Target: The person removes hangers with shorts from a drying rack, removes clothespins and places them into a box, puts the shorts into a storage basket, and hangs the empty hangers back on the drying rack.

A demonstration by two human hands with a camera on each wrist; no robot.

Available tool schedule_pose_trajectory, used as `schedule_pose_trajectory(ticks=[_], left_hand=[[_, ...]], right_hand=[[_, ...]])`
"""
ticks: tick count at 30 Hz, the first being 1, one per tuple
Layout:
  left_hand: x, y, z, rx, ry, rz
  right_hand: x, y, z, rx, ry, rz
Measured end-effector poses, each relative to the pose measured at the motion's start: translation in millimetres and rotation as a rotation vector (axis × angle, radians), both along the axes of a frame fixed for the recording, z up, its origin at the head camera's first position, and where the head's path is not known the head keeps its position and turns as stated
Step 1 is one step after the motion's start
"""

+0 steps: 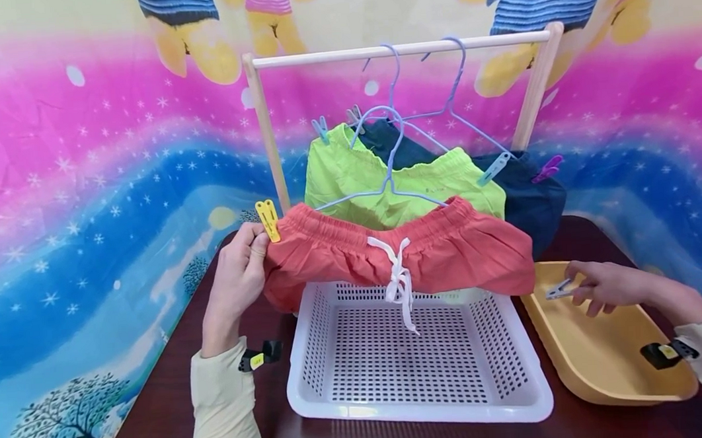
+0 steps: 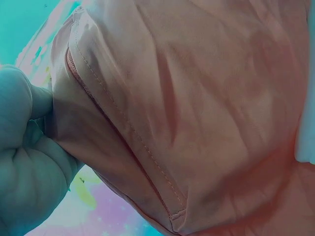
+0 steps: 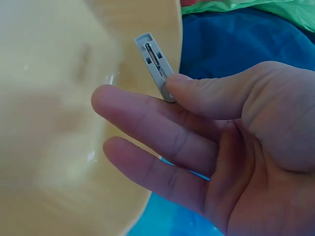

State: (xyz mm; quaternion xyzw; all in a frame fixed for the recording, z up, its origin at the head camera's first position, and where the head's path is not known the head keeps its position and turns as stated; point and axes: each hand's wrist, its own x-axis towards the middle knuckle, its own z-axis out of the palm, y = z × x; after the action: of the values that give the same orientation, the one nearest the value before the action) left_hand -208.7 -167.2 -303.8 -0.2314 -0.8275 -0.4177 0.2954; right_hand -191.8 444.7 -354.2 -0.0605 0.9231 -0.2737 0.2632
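Observation:
A pair of red shorts with a white drawstring hangs from a purple hanger. At its left end a yellow clothespin is clipped on the waistband. My left hand pinches the side of the shorts just below that clothespin; in the left wrist view the thumb and fingers grip the cloth beside the pocket seam. My right hand is over the yellow tray, pinching a grey clothespin between thumb and index finger. Its other fingers extend loosely. No clothespin shows at the shorts' right end.
Behind hang lime-green shorts and dark blue shorts, pinned to hangers with clothespins. A wooden rack stands at the back. A white perforated basket sits under the red shorts on the dark table.

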Motion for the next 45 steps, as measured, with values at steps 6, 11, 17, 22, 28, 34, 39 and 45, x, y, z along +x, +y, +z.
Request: schedule_pose_trajectory(ticks=[6,11,17,22,28,34,39,45], left_hand=[[-0.8,3,-0.6,0.002,0.008,-0.012],[0.6,4,-1.0,0.000,0.005,-0.023],[1.4,6,-0.4,-0.010,0.022,-0.032],[1.1,7,-0.3,-0.013,0.023,-0.037],[0.6,7,-0.2,-0.010,0.022,-0.033],[0.9,6,-0.5,-0.004,0.025,-0.024],[1.5,6,-0.5,0.000,0.020,-0.022],[1.6,7,-0.2,0.005,0.015,-0.023]], right_hand=[[0.4,0,-7.6,0.013,0.019,-0.011],[-0.3,-1,-11.4,0.009,0.012,-0.015],[-0.8,1,-14.8,0.037,0.015,0.003],[0.8,4,-10.5,0.148,0.077,0.030],[3.2,4,7.3,0.205,0.116,0.042],[10.4,-5,28.1,0.218,0.183,0.060],[18.5,-15,41.6,0.271,0.309,0.077],[29.9,-31,55.1,0.318,0.422,0.034]])
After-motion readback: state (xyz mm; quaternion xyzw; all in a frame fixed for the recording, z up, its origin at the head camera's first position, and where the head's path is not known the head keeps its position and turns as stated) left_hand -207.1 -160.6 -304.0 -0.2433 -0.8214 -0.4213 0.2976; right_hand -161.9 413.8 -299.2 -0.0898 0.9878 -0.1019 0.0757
